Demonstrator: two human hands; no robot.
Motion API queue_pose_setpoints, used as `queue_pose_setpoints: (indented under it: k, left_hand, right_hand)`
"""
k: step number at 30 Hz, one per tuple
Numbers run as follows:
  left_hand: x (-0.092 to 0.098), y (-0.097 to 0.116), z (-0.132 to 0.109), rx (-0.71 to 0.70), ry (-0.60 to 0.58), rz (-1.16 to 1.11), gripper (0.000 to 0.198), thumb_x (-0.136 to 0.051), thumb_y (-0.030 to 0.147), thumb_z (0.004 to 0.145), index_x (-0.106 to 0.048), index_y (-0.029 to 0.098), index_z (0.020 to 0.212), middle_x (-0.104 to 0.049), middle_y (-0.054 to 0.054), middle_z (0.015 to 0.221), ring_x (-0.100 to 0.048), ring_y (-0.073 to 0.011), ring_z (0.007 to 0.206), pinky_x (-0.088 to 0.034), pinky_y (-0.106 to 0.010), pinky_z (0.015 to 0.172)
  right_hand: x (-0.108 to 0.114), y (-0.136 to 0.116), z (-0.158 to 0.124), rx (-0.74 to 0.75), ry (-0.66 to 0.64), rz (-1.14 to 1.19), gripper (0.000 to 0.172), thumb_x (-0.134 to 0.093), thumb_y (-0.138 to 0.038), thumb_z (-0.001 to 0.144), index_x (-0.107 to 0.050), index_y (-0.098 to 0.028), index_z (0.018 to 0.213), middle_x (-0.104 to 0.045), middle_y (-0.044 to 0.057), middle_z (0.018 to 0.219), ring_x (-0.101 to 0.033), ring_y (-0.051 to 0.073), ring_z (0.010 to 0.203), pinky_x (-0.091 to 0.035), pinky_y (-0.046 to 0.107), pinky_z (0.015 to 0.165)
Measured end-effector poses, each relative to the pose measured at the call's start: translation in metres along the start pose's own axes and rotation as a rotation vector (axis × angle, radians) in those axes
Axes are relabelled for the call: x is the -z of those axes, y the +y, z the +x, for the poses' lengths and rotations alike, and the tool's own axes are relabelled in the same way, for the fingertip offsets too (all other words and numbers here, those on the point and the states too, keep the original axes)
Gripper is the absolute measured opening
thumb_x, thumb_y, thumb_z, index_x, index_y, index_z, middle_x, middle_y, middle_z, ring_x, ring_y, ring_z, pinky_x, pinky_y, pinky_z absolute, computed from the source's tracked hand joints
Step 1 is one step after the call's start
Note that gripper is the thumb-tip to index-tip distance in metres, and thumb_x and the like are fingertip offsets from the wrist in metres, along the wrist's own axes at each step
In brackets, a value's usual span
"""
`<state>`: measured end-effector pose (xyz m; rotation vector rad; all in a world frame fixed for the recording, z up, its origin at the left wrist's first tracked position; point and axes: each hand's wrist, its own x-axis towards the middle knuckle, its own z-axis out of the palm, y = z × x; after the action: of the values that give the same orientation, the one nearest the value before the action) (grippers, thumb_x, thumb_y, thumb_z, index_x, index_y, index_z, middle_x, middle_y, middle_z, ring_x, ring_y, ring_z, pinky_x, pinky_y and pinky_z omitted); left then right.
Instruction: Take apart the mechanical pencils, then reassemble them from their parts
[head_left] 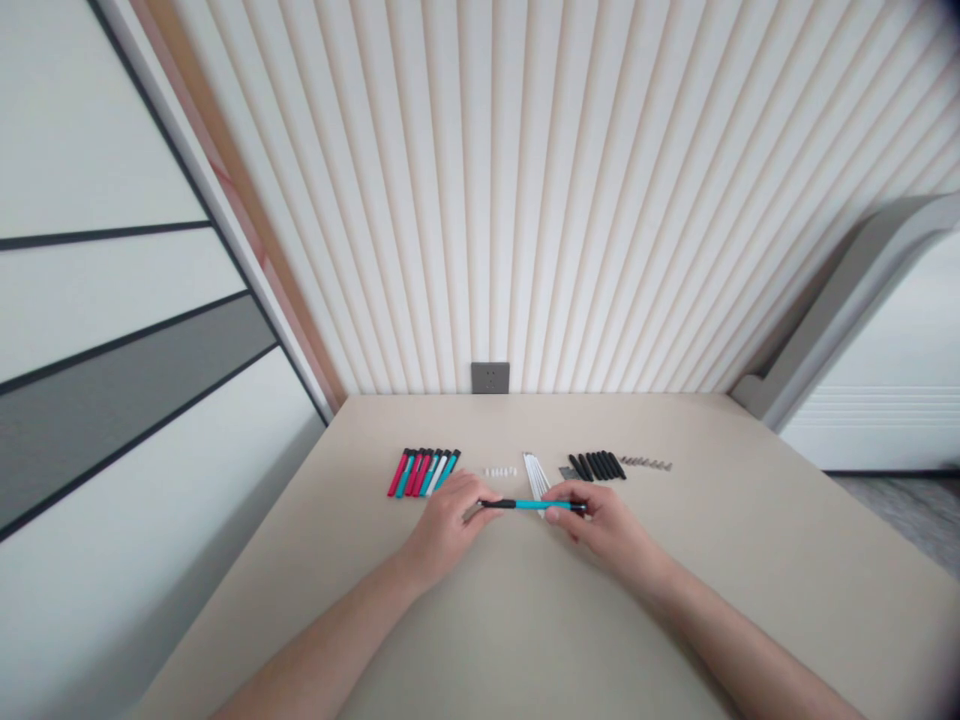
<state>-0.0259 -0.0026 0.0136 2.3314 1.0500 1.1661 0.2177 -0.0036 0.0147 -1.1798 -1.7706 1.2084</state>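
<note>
Teal pen (534,504) between both hands' fingers (564,497)

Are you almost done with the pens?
Early on, it seems. No finished pile shows. In hand: a teal-and-black pen, held by the left hand and right hand. Still waiting: the row of red and teal pen barrels, white sticks, black pieces and small metal parts.

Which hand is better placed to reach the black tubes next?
Right, probably: the right hand is closer to the black tubes, which lie ahead of it, while the left hand sits nearer the red and teal pens. Both hands hold the black-and-teal pen, though.
</note>
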Motion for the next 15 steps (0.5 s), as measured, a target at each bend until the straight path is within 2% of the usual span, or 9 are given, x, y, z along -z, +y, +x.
queue_pose_setpoints:
  k: [3, 5, 7, 11, 15]
  left_hand:
    - [0.0007, 0.0005, -0.0006, -0.026, -0.041, 0.005, 0.011, -0.059, 0.028, 0.091, -0.064, 0.019, 0.09, -0.066, -0.004, 0.08, -0.059, -0.0184, 0.079, -0.046, -0.032, 0.077]
    - [0.0002, 0.0017, -0.0008, -0.016, -0.072, 0.003, 0.009, -0.06, 0.027, 0.091, -0.065, 0.02, 0.091, -0.067, -0.004, 0.082, -0.06, -0.0186, 0.081, -0.045, -0.032, 0.08]
    - [-0.0007, 0.0031, -0.0007, 0.047, -0.088, -0.015, 0.011, -0.06, 0.028, 0.09, -0.065, 0.02, 0.096, -0.067, -0.004, 0.086, -0.06, -0.0185, 0.082, -0.045, -0.031, 0.08]
    - [-0.0013, 0.0058, 0.0005, 0.249, -0.079, -0.068, 0.02, -0.056, 0.033, 0.092, -0.065, 0.019, 0.103, -0.068, -0.004, 0.088, -0.06, -0.0169, 0.078, -0.046, -0.028, 0.074]
    - [0.0003, 0.0087, 0.0024, 0.369, -0.096, -0.127, 0.029, -0.05, 0.037, 0.094, -0.066, 0.017, 0.08, -0.063, -0.001, 0.072, -0.057, -0.015, 0.068, -0.042, -0.024, 0.062]
  right_hand:
    - [-0.0021, 0.0031, 0.0009, -0.123, -0.009, -0.007, 0.051, -0.042, -0.059, 0.092, -0.053, -0.018, 0.063, -0.043, -0.005, 0.044, -0.033, 0.008, 0.04, -0.025, 0.022, 0.041]
    - [-0.0037, 0.0062, 0.0024, -0.13, 0.005, -0.013, 0.057, -0.036, -0.061, 0.093, -0.043, -0.02, 0.055, -0.037, -0.006, 0.042, -0.03, 0.008, 0.04, -0.023, 0.022, 0.042]
    - [-0.004, 0.0085, 0.0038, -0.078, 0.055, -0.046, 0.056, -0.039, -0.06, 0.092, -0.042, -0.019, 0.054, -0.038, -0.005, 0.045, -0.033, 0.008, 0.044, -0.025, 0.022, 0.044]
    - [-0.0019, 0.0095, 0.0038, 0.04, 0.166, -0.144, 0.047, -0.044, -0.052, 0.093, -0.057, -0.017, 0.064, -0.048, -0.002, 0.056, -0.042, 0.011, 0.054, -0.031, 0.024, 0.051]
    - [-0.0018, 0.0097, 0.0023, 0.121, 0.175, -0.181, 0.032, -0.051, -0.045, 0.092, -0.069, -0.018, 0.092, -0.063, 0.003, 0.077, -0.052, 0.015, 0.067, -0.038, 0.026, 0.059]
